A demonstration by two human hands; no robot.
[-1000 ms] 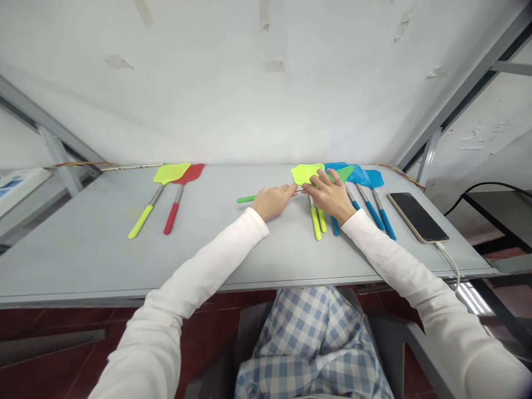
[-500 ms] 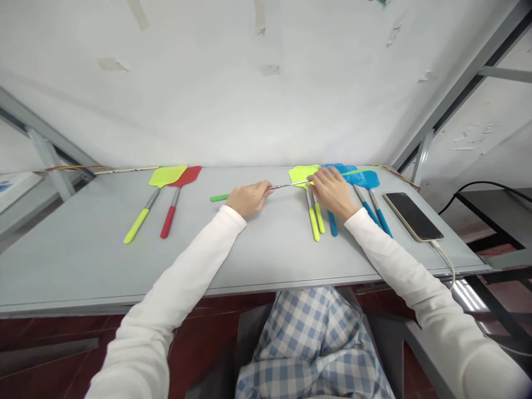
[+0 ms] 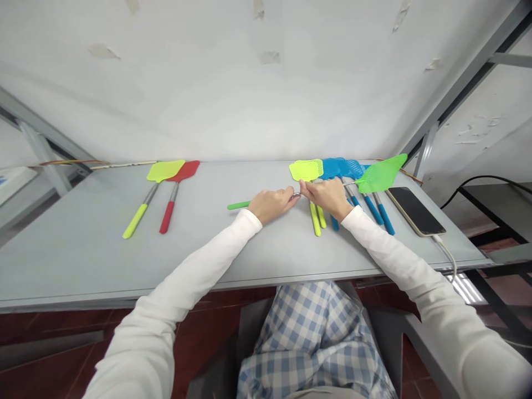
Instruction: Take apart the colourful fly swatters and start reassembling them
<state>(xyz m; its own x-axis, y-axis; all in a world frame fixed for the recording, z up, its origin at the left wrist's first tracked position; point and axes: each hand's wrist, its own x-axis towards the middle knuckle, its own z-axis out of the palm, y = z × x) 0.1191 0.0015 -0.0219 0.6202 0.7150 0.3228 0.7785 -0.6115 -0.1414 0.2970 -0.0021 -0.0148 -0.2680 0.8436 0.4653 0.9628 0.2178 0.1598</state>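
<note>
A green fly swatter [image 3: 381,174] is held crosswise above the table by both hands. My left hand [image 3: 271,205] is closed round its metal shaft, the green grip sticking out to the left. Close beside it, my right hand [image 3: 328,197] pinches the shaft, and the green mesh head points to the right, face showing. Below and behind my right hand lie yellow fly swatters [image 3: 306,169] and several blue fly swatters [image 3: 341,168], their heads overlapping near the wall. The fingertips of both hands nearly meet on the shaft.
On the left of the grey table [image 3: 199,249] lie a yellow-green fly swatter [image 3: 165,170] and a red fly swatter [image 3: 168,216]. A phone [image 3: 417,211] with a white charging cable [image 3: 446,256] rests at the right end. A white wall [image 3: 208,100] stands behind; metal frame posts flank the table.
My left hand has slid right and my right hand slightly lower, so the two are closer together on the shaft. The green swatter's head has turned from edge-on to showing its face.
</note>
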